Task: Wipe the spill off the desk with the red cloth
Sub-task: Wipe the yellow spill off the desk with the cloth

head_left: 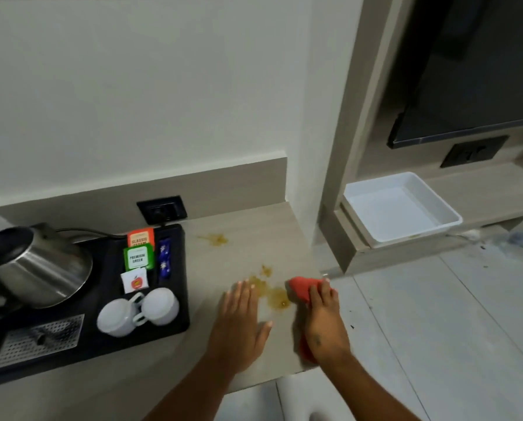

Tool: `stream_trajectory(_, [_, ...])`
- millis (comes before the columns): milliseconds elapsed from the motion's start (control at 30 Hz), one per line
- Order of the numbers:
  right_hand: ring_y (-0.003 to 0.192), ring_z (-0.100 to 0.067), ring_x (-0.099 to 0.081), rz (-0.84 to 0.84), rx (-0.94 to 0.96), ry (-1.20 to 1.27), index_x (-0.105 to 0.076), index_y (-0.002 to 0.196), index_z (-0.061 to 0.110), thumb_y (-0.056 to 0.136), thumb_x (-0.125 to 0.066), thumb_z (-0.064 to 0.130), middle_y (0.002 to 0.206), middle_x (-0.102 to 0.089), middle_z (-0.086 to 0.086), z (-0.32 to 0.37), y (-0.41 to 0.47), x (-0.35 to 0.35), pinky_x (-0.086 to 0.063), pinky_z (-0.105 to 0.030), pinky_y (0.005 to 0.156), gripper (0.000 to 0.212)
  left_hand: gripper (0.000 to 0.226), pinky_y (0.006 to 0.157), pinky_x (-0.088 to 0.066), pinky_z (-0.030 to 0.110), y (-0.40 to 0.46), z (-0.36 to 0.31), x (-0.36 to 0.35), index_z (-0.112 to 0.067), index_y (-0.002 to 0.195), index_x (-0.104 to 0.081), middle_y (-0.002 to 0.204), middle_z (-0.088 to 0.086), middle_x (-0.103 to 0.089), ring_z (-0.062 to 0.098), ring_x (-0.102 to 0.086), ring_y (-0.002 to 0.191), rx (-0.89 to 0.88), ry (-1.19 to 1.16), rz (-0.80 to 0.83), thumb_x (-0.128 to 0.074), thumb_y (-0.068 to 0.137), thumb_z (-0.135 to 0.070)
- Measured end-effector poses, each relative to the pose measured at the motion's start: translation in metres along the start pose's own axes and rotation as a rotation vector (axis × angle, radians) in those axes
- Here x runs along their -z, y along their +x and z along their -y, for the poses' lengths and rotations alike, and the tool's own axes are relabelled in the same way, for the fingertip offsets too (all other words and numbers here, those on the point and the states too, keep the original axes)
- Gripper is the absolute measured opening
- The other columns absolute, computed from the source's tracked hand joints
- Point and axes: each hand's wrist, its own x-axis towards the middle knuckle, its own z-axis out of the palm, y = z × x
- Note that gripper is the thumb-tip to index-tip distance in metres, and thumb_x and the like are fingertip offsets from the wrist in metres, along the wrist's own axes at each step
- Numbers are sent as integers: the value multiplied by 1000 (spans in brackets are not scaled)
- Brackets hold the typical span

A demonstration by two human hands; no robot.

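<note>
We see the right hand point(322, 323) closed in a grip on the red cloth point(301, 289), pressing it to the surface point(223, 262) at the right edge of the spill point(274, 294); the left hand point(240, 326) lies flat and released, fingers extended, just left of the spill; a smaller splash point(216, 239) lies farther back; on the black tray point(175, 317), a green sachet point(138, 257) reads "PREMIUM GREEN"; the orange sachet point(141, 237) behind reads "CLASSIC", its lower line hidden; the cloth's rear is covered by the wrist.
</note>
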Motion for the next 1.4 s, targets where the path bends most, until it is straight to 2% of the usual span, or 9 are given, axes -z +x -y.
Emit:
stream_trajectory(67, [151, -37, 4, -17, -41, -24, -13, 156, 10, 104, -33, 22, 167, 1, -10, -3, -16, -25, -7, -48, 124, 56, 84, 126, -9, 47, -30, 20, -13, 2, 154, -35, 162, 23, -35, 40, -31, 151, 40, 16, 42, -32, 96, -59])
stream_trajectory(133, [152, -36, 1, -52, -20, -161, -12, 156, 7, 104, -22, 40, 166, -8, -13, -7, -27, -42, -2, -48, 124, 62, 83, 121, -2, 40, -51, 35, -23, 5, 147, -47, 155, 25, -46, 42, -44, 144, 78, 25, 59, -35, 94, -58])
stream_trajectory(233, [153, -31, 2, -137, 85, -279, -14, 156, 7, 97, -13, 62, 166, -11, -9, -15, -19, -49, 9, -44, 122, 80, 83, 118, 2, 36, -60, 51, -32, 3, 147, -47, 156, 21, -46, 38, -43, 145, 94, 31, 56, -35, 94, -59])
stream_trajectory(333, [152, -25, 13, -94, 149, -271, 0, 156, 16, 93, -6, 70, 166, 3, -5, -17, 9, -47, 8, -45, 123, 83, 83, 119, -4, 41, -54, 57, -38, 1, 151, -43, 161, 19, -39, 35, -35, 150, 74, 46, 36, -39, 96, -61])
stream_trajectory(433, [151, -22, 17, -65, 164, -265, 9, 155, 24, 94, 0, 67, 165, 10, -2, -11, 24, -47, 8, -46, 123, 76, 85, 122, -7, 46, -52, 61, -44, -3, 157, -31, 167, 14, -26, 30, -18, 156, 76, 21, 2, -36, 98, -64])
stream_trajectory(567, [152, -22, 15, -65, 215, -277, 2, 156, 28, 98, -6, 56, 166, 6, -1, -22, 4, -51, 8, -48, 122, 65, 87, 125, -3, 47, -51, 63, -49, -6, 162, -15, 171, 11, -8, 27, 1, 159, 86, -10, 15, -28, 99, -66])
stream_trajectory(833, [153, -31, 4, -52, 191, -301, -5, 158, 23, 102, -12, 46, 167, -2, -12, 11, 102, -33, 5, -51, 122, 60, 90, 127, -9, 50, -51, 65, -54, -8, 162, -13, 172, 11, -8, 25, 2, 160, 108, -46, 29, -38, 98, -65])
stream_trajectory(1067, [152, -26, 11, 42, 397, -330, -3, 157, 30, 101, -8, 51, 167, 2, -4, -1, 95, -32, 10, -45, 121, 60, 97, 127, -11, 51, -49, 66, -53, -6, 162, -12, 172, 13, -8, 26, 1, 160, 151, -102, 13, -45, 93, -66])
stream_trajectory(1400, [153, -32, 0, 72, 494, -359, -20, 156, 24, 104, -20, 42, 167, -8, -8, 44, 212, -15, 2, -52, 123, 55, 94, 126, -16, 53, -48, 66, -56, -3, 160, -19, 170, 17, -20, 30, -6, 159, 151, -71, 2, -31, 96, -71])
